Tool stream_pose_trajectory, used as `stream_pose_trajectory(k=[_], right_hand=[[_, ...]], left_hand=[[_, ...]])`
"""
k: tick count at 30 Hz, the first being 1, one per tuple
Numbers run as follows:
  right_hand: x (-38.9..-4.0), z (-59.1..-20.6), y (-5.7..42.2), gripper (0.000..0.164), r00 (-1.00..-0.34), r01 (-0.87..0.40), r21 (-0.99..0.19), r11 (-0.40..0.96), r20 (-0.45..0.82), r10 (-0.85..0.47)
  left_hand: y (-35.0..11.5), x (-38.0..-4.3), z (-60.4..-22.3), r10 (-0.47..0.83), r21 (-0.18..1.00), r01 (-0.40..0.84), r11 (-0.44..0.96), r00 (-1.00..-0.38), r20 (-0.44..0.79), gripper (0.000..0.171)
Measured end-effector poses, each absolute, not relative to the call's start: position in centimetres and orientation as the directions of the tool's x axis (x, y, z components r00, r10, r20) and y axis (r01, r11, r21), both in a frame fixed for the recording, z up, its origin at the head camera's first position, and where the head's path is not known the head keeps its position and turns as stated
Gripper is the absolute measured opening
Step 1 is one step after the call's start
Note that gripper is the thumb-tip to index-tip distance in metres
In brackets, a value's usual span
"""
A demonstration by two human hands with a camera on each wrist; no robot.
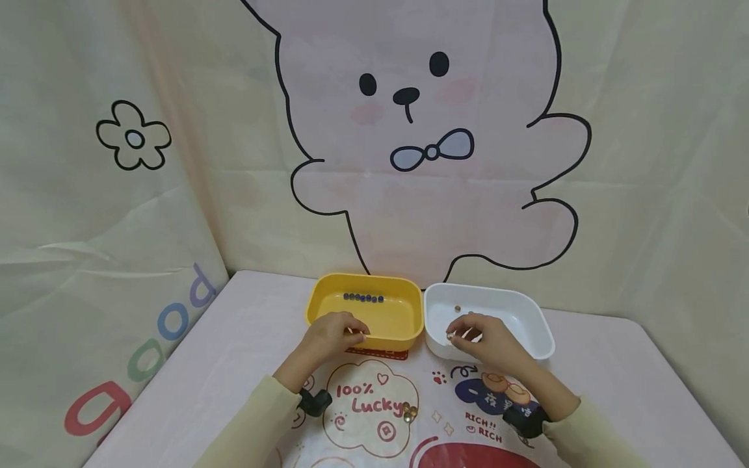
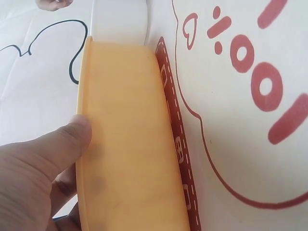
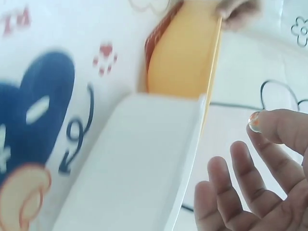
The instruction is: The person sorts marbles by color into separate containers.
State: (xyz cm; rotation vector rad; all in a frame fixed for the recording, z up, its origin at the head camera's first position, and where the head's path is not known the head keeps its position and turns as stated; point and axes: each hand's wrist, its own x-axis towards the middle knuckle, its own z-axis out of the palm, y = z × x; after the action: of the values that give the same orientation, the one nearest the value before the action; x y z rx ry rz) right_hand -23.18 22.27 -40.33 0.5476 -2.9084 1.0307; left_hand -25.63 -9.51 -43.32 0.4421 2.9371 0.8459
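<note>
My left hand [image 1: 335, 333] is at the near left rim of a yellow tray [image 1: 404, 341], thumb on the rim and fingers curled over its inner side. Toward the tray's back, several dark blue beads [image 1: 363, 298] lie in a row. Over the white tray [image 1: 529, 325], my right hand [image 1: 488, 338] pinches a small glass marble [image 3: 254, 122] between thumb and index finger, its other fingers spread apart. A small brownish marble [image 1: 458, 309] lies in the white tray beyond that hand.
The two trays stand side by side at the table's back edge, before a printed cloth. Nearer, a few gold marbles [image 1: 409, 412] lie on the printed tablecloth between the forearms. A red printed strip [image 2: 180, 144] shows along the yellow tray's base.
</note>
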Motion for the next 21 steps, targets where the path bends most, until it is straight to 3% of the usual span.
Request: stream_pose_trajectory(k=[12,21], right_hand=[[-26.9,-40.8,25.7,0.012,-0.945,-0.321,-0.568,0.758,0.145,-0.292],[-29.1,-42.7,26.9,0.011,-0.962,-0.262,-0.586,0.767,0.091,-0.259]], left_hand=[[-9.5,-25.7,-43.4,0.275,0.536,0.247,0.807,-0.961,0.028,0.015],[-9.6,-25.7,-43.6,0.274,0.543,0.246,0.803,-0.961,0.03,0.015]])
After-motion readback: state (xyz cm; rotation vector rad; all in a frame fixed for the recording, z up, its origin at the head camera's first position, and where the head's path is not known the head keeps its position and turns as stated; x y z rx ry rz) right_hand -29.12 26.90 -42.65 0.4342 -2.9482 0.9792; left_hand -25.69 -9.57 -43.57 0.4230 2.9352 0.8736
